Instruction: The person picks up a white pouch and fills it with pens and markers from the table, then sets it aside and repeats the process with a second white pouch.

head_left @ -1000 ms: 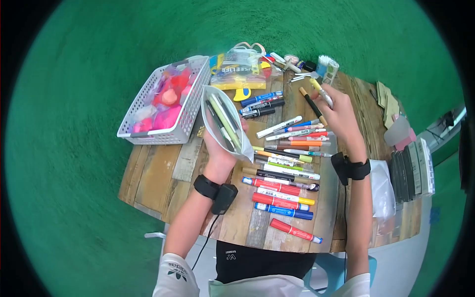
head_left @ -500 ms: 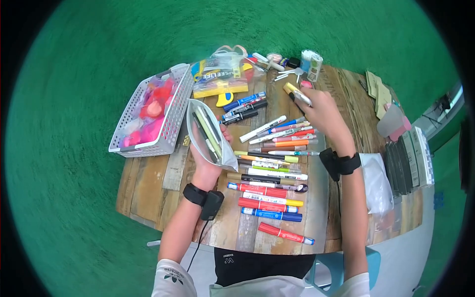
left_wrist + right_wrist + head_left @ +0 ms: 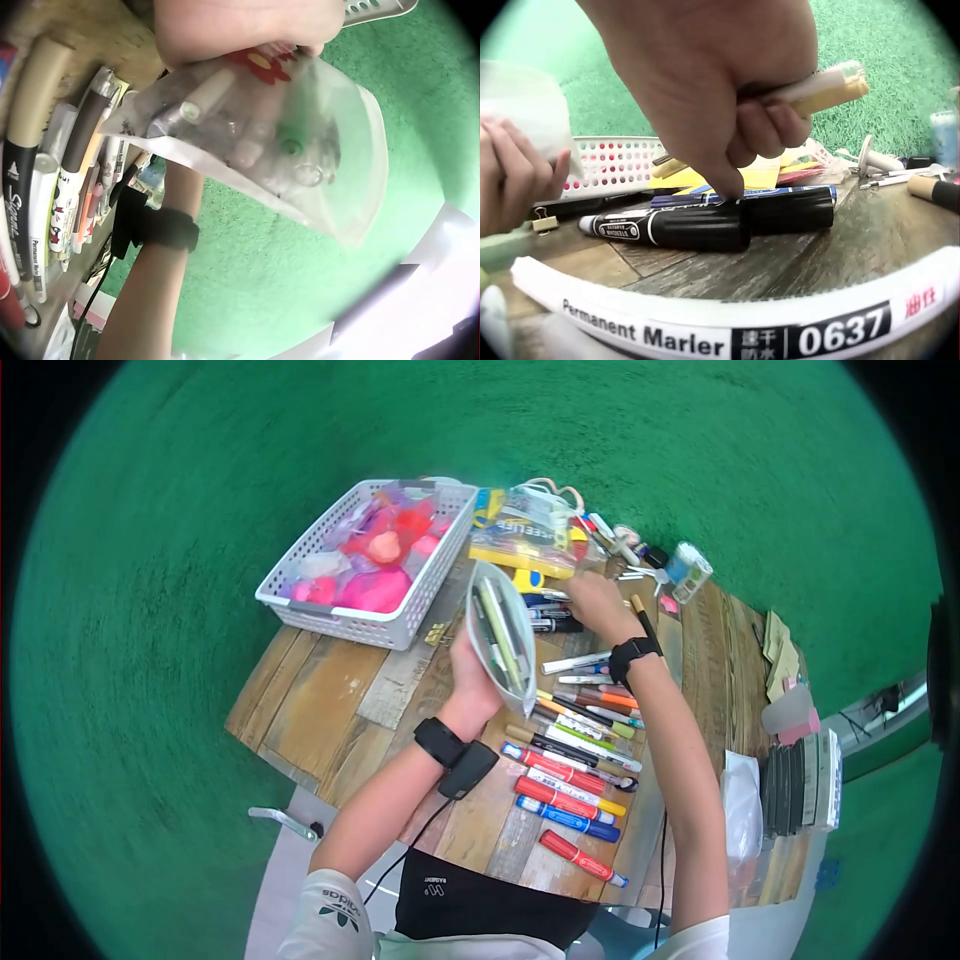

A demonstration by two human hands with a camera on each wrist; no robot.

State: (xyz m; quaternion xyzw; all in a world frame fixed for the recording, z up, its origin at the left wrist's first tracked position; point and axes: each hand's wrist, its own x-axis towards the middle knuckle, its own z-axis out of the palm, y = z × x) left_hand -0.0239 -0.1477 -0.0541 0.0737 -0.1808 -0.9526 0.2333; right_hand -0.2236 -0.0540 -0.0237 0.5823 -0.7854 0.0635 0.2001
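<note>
My left hand (image 3: 475, 675) holds a translucent zip pouch (image 3: 527, 695) with its mouth open. Several pens (image 3: 500, 625) stand inside, and in the left wrist view a red flower print (image 3: 262, 66) shows on the pouch. At the far side of the table, my right hand (image 3: 600, 605) reaches down over a small group of blue and black markers (image 3: 555, 622). The right wrist view shows its curled fingers gripping a yellow-and-white pen (image 3: 829, 90). Its lowest fingertip is right at a thick black marker (image 3: 697, 225); that contact is partly hidden behind the hand.
Several pens and markers (image 3: 570, 800) lie in a column nearer my body. A white basket (image 3: 385, 630) of pink and red packets stands at the left. Behind the markers is a yellow-edged plastic bag (image 3: 525, 525). Dark boxes (image 3: 790, 795) and a white bag (image 3: 742, 810) sit at the right.
My right hand has moved left and down from beside the black-and-tan pen to the blue and black markers, keeping the yellow-and-white pen. The left hand still holds the pouch; the head view has shifted.
</note>
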